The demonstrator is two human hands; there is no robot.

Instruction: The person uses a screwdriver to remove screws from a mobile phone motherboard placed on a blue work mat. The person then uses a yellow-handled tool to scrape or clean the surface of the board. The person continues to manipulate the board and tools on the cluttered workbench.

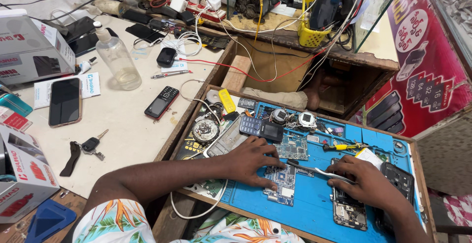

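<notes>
The left hand point(253, 163) lies open, pressing the circuit board point(281, 183) flat on the blue mat point(314, 206). The right hand point(366, 181), at 3 o'clock from the board, grips metal tweezers point(314, 170). The board looks light, stiff and fragile; better held by its edges.

This is a small mobile-phone repair shop; a blue rubber work mat point(314, 198) fills a shallow wooden tray, strewn with bare green circuit boards point(282, 181), an opened phone body point(348, 212) and a yellow-handled screwdriver point(344, 147); a pale tabletop point(128, 125) beside it carries a black button phone point(161, 102), a dark smartphone lying face up point(64, 102), a clear plastic bottle of liquid point(116, 56), car keys point(88, 147) and tangled white and red cables point(196, 36); a glass display case stands by a red poster showing memory cards point(423, 61).
</notes>
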